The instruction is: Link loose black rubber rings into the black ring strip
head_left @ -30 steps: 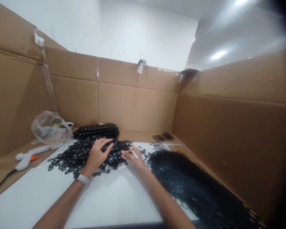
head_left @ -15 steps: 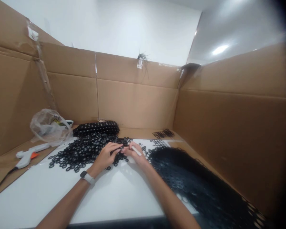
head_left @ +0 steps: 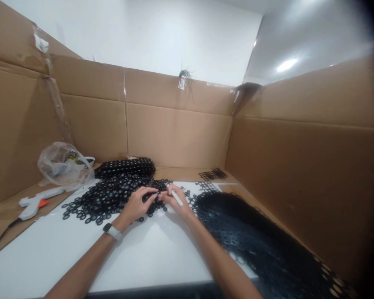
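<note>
My left hand (head_left: 139, 204), with a watch at its wrist, is closed in a pinch, thumb and forefinger curved together on a small black ring, mostly hidden at the fingertips. Right beside it, fingertips nearly touching, my right hand (head_left: 175, 201) grips a slim white pen-like tool (head_left: 176, 197) that slants across the fingers. Behind and left of both hands spreads a heap of loose black rings (head_left: 112, 197). To the right lies a large black mesh of joined rings (head_left: 252, 236), its near part hanging low in the view.
A white glue gun (head_left: 34, 203) with an orange trigger and a clear plastic bag (head_left: 64, 166) lie at the left. A rolled black dotted bundle (head_left: 127, 167) sits behind the heap. A small black mesh piece (head_left: 212, 174) lies at the back right. Cardboard walls (head_left: 177, 133) surround the white board (head_left: 149, 257).
Both hands stay at nearly the same spot. My left thumb and forefinger have shifted slightly, and the gap they enclose looks rounder. The view has moved very little.
</note>
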The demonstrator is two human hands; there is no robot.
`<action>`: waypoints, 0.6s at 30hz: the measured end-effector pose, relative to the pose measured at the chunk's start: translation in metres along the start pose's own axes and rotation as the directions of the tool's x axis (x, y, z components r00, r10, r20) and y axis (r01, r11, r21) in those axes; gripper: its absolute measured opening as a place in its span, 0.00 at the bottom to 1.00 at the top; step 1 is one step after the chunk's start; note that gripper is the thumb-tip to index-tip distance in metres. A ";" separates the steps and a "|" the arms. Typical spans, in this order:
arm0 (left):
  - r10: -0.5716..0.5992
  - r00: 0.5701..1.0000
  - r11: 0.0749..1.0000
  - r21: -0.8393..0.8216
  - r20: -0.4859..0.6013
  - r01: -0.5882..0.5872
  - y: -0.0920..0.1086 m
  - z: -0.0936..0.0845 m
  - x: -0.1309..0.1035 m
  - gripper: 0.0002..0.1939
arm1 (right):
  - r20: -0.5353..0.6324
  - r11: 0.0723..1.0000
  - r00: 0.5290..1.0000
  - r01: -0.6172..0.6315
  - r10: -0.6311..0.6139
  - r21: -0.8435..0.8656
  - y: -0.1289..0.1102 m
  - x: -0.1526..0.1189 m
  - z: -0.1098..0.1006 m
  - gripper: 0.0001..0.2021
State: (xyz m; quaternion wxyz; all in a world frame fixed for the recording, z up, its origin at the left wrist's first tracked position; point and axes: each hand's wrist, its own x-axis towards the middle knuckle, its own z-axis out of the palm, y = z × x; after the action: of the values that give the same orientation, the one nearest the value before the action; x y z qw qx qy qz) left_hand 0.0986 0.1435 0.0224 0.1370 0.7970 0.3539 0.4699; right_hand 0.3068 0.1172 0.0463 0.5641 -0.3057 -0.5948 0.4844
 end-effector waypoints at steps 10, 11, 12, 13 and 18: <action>0.083 0.996 0.992 0.096 -0.037 -0.079 0.000 0.001 0.001 0.14 | -0.062 0.998 0.996 0.054 -0.056 -0.040 0.014 0.002 0.006 0.23; 0.082 0.996 0.991 0.105 -0.038 -0.078 0.000 0.001 0.001 0.14 | -0.066 0.997 0.996 0.062 -0.066 -0.050 0.016 0.002 0.006 0.23; 0.081 0.996 0.991 0.110 -0.037 -0.076 0.000 0.002 0.000 0.13 | -0.070 0.995 0.995 0.073 -0.077 -0.061 0.017 0.002 0.007 0.23; 0.078 0.996 0.991 0.114 -0.035 -0.073 0.001 0.003 -0.001 0.13 | -0.074 0.994 0.993 0.083 -0.089 -0.074 0.019 0.002 0.007 0.22; 0.012 0.999 0.996 0.093 -0.036 -0.009 0.006 0.009 -0.001 0.10 | -0.107 0.986 0.986 0.112 -0.126 -0.122 0.021 -0.003 0.010 0.19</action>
State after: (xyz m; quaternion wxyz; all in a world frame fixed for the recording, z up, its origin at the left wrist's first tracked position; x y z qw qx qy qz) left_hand 0.1082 0.1394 0.0206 0.0910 0.7955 0.3736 0.4683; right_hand 0.2936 0.1197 0.0271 0.6066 -0.3290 -0.6057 0.3962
